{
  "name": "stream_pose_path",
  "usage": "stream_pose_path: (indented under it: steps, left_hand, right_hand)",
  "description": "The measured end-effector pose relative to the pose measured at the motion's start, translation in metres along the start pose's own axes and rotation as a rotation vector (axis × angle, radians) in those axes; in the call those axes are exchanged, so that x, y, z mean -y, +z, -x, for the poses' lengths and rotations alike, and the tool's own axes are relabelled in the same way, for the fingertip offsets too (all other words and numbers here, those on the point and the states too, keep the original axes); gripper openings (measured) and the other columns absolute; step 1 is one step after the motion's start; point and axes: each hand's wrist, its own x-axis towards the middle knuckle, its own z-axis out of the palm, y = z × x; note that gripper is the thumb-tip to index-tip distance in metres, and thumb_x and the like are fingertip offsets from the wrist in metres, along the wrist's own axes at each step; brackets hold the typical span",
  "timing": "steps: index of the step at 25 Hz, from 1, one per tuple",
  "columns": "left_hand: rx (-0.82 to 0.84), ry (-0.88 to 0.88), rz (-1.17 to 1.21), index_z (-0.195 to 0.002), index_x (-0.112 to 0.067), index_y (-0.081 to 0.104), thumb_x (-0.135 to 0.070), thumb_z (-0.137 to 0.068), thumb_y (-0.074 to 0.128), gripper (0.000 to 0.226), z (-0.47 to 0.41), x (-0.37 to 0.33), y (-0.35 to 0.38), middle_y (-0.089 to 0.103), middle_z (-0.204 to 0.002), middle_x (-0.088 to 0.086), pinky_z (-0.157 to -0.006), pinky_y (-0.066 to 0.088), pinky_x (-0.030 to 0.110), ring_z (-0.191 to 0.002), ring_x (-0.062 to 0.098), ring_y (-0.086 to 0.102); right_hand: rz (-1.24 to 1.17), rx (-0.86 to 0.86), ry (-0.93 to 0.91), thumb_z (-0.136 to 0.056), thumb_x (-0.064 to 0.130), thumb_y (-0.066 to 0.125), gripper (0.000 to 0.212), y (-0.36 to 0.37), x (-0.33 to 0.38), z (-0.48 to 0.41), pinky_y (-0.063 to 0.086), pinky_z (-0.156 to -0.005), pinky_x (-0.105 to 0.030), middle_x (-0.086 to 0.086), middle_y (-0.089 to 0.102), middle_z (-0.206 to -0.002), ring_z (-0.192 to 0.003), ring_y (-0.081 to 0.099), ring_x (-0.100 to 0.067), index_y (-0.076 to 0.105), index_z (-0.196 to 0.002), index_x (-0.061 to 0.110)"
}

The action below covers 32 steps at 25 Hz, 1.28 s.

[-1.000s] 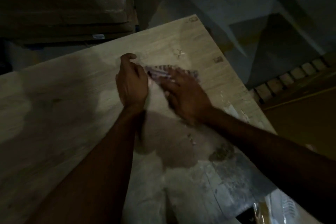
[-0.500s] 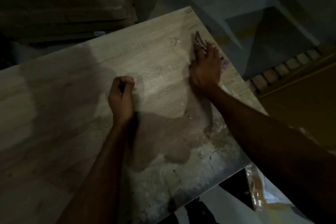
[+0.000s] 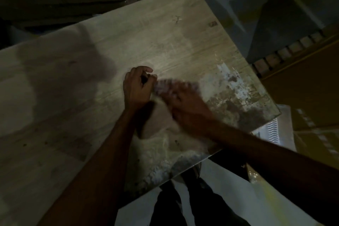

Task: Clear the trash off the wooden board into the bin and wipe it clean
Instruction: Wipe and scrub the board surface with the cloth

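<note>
I see L hand (image 3: pixel 137 88) fisted on board (image 3: pixel 165 33) mid-frame; R hand (image 3: pixel 185 104) blurred on cloth (image 3: pixel 168 86), grip unclear; stains (image 3: pixel 236 95) at right.

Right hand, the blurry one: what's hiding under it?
A blurry cloth sticks out from under the right hand, on the wooden board. The rest of the cloth and the board beneath are covered.

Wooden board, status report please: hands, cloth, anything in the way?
Left hand curled on wooden board, contents unclear. Right hand, motion-blurred, pressing cloth to board. Stained patch at right corner; no obstruction seen.
</note>
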Motion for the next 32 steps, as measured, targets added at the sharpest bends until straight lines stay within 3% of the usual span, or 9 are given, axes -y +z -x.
stream_pose_path:
  steps: [4,8,12,16,20,24,28,30,32]
  left_hand:
    - [0.023,0.066,-0.243,-0.117,-0.026,0.062,-0.037,-0.088,0.06,0.031,0.009,0.001,0.005,0.06,-0.112,-0.003,-0.091,0.031,0.033,-0.109,0.025,0.052]
    - [0.049,0.093,-0.522,-0.141,-0.03,0.047,-0.05,-0.097,0.049,0.048,0.033,-0.028,0.037,0.044,-0.144,0.001,-0.107,0.03,0.046,-0.13,0.026,0.039]
    - [0.054,0.043,-0.595,-0.149,-0.029,0.039,-0.054,-0.101,0.039,0.054,0.045,-0.047,0.067,0.035,-0.156,-0.002,-0.116,0.024,0.047,-0.143,0.024,0.029]
    - [0.02,0.062,-0.661,-0.148,-0.028,0.042,-0.052,-0.099,0.04,0.054,0.045,-0.044,0.069,0.037,-0.156,-0.002,-0.115,0.026,0.048,-0.142,0.025,0.032]
    - [0.015,0.027,-0.67,-0.148,-0.029,0.041,-0.052,-0.099,0.042,0.054,0.044,-0.049,0.072,0.036,-0.157,-0.003,-0.115,0.023,0.049,-0.142,0.026,0.03]
    - [-0.012,0.058,-0.642,-0.149,-0.029,0.042,-0.051,-0.1,0.041,0.053,0.045,-0.047,0.07,0.037,-0.156,-0.003,-0.115,0.024,0.048,-0.141,0.027,0.032]
    - [-0.003,0.072,-0.543,-0.145,-0.031,0.05,-0.047,-0.1,0.048,0.048,0.045,-0.035,0.069,0.042,-0.156,-0.004,-0.115,0.024,0.045,-0.138,0.028,0.037]
    - [0.072,0.076,-0.407,-0.139,-0.029,0.058,-0.044,-0.095,0.048,0.047,0.031,-0.023,0.056,0.047,-0.153,-0.002,-0.113,0.023,0.034,-0.137,0.027,0.042]
    - [0.149,0.166,-0.346,-0.134,-0.021,0.062,-0.038,-0.094,0.047,0.046,0.041,-0.009,0.037,0.053,-0.148,0.004,-0.107,0.024,0.026,-0.134,0.027,0.049]
  right_hand:
    - [0.028,-0.198,0.751,-0.101,0.028,0.045,0.059,-0.028,-0.085,-0.028,0.026,-0.123,-0.056,-0.025,0.034,-0.162,-0.148,0.034,-0.046,0.037,-0.159,0.021]
    - [0.037,-0.037,0.115,-0.104,0.033,0.041,0.057,-0.014,-0.07,0.004,0.023,-0.125,-0.052,-0.019,0.034,-0.164,-0.151,0.031,-0.039,0.037,-0.16,0.024]
    - [0.057,-0.163,0.753,-0.099,0.032,0.044,0.062,-0.043,-0.131,-0.057,0.023,-0.124,-0.055,-0.021,0.031,-0.165,-0.15,0.031,-0.042,0.037,-0.159,0.022]
    - [0.084,-0.033,0.088,-0.101,0.031,0.046,0.06,-0.036,-0.143,-0.073,0.024,-0.125,-0.05,-0.02,0.035,-0.163,-0.149,0.034,-0.039,0.038,-0.158,0.019]
    - [-0.007,-0.184,0.74,-0.1,0.031,0.044,0.059,-0.056,-0.159,-0.078,0.028,-0.122,-0.052,-0.02,0.032,-0.164,-0.149,0.034,-0.04,0.037,-0.158,0.022]
    - [-0.018,-0.11,0.266,-0.106,0.035,0.037,0.054,-0.029,-0.114,0.026,0.017,-0.128,-0.053,-0.014,0.031,-0.166,-0.154,0.025,-0.034,0.035,-0.159,0.03]
    - [-0.03,-0.164,0.731,-0.103,0.034,0.037,0.056,-0.03,-0.107,0.014,0.019,-0.126,-0.059,-0.016,0.029,-0.167,-0.154,0.026,-0.039,0.038,-0.158,0.024]
    - [0.001,-0.038,0.242,-0.103,0.037,0.033,0.058,-0.014,-0.067,0.033,0.018,-0.127,-0.054,-0.01,0.028,-0.169,-0.156,0.025,-0.032,0.032,-0.16,0.029]
    - [0.006,-0.047,0.172,-0.1,0.031,0.039,0.06,-0.023,-0.091,0.04,0.024,-0.126,-0.048,-0.008,0.036,-0.165,-0.152,0.034,-0.029,0.035,-0.159,0.031]
